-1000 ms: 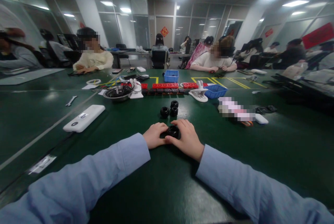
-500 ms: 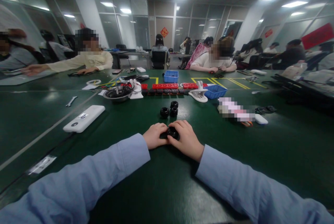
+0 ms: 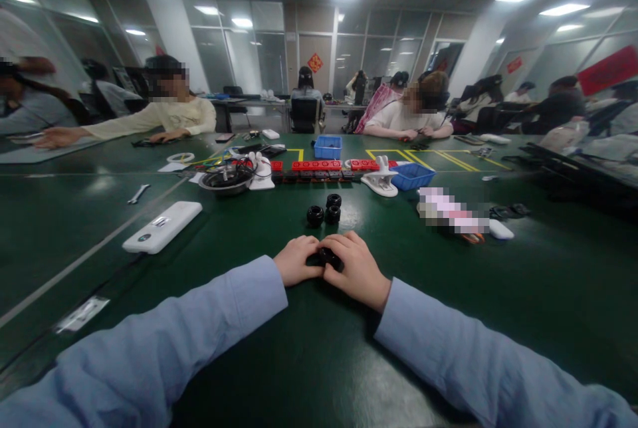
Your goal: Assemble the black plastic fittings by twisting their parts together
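A glossy black ring-shaped part [image 3: 329,258], like a small toy tyre, lies between my two hands low over the green table [image 3: 319,341]. My left hand [image 3: 300,260] grips it from the left, with thumb and fingers closed on its side. From the right, my right hand [image 3: 355,267] curls over the same part, fingers across its top and thumb at the near side. Much of the part is hidden by the fingers. Just beyond my hands stand three similar black tyre-like parts, one at the left [image 3: 315,216] and two close together at the right [image 3: 333,213].
A white power bank [image 3: 162,227] with a cable and a wrench [image 3: 138,194] lie at left. Farther back are a metal bowl [image 3: 226,179], red blocks [image 3: 317,166], a white clamp stand [image 3: 381,179] and blue bins [image 3: 413,175]. Co-workers sit across the table.
My right fingers have shifted over the top of the black part, covering more of its ring opening. My left hand stays in nearly the same place.
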The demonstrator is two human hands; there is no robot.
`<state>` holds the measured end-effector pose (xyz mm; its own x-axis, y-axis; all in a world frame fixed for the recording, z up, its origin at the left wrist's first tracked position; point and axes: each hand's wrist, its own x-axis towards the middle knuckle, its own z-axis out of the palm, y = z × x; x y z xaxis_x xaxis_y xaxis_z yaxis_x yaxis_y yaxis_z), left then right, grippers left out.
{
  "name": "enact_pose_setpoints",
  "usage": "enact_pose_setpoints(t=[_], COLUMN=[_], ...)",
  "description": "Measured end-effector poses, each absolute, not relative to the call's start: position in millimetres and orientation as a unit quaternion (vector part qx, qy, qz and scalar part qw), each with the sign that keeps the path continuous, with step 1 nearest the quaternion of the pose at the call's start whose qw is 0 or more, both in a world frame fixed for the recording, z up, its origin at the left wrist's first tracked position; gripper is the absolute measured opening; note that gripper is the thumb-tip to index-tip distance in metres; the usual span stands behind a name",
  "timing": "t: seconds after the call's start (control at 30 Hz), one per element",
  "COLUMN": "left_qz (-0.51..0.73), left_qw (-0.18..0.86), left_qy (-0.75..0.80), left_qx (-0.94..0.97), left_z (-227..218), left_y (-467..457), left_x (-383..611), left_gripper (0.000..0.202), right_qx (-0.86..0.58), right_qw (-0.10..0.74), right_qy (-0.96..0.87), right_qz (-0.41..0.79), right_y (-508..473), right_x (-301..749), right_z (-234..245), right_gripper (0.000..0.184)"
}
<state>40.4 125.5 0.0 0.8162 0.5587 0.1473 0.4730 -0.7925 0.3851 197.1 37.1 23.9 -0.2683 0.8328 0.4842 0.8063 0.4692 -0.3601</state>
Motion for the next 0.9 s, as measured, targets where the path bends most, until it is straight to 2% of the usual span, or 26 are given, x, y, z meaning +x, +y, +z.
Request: enact_pose_setpoints(t=[0.27, 0.9], left_qz=[0.127, 0.11], left_qw=[0.162, 0.183], left_qy=[0.266, 0.28], left_qx=[0.942, 0.936], left_z=[0.9, 8.4], left_y=[125.4, 122.1], left_x=[40.7, 41.4], left_gripper=[0.032, 0.03], right_qx=[-0.505, -0.471], right_qw=[0.323, 0.313], right_qy=[-0.8, -0.825], right_qz=[0.02, -0.001], right_y=[34.5, 37.1], right_x=[195.3, 196.4], right_z=[26.6, 23.4], right_gripper=[0.036, 0.025])
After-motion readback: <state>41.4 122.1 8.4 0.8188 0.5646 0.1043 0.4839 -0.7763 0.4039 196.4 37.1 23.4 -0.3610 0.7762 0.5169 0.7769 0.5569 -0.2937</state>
